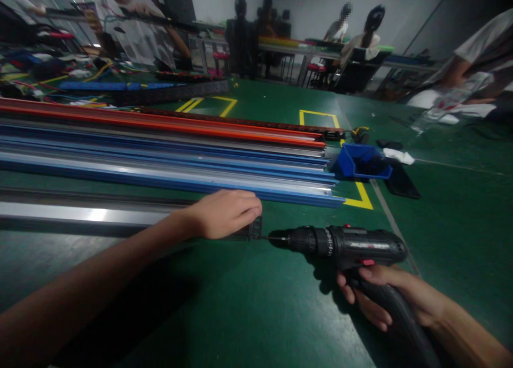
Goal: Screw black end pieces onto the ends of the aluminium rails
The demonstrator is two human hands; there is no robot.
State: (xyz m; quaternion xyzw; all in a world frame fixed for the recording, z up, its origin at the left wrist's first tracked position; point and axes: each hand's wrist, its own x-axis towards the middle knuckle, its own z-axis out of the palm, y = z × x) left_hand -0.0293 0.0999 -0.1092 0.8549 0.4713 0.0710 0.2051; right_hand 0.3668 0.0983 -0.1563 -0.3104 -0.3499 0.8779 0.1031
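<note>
My right hand [385, 298] is wrapped round the handle of a black cordless drill [360, 245], which lies level and points left. A long thin bit [276, 238] reaches from its chuck to the dark end cap [255, 228] of a black and silver metal profile [92, 215]. Over that end of the profile my left hand [226, 213] is closed, its fingers curled down and partly hidden. Whether the bit sits in a screw is too small to tell.
Blue metal profiles [168, 170] and an orange profile [160, 119] lie side by side just behind. Past their right ends are a blue bin [360, 162] with dark contents and a black phone-like slab [403, 181]. Wires clutter the far left; several people sit around.
</note>
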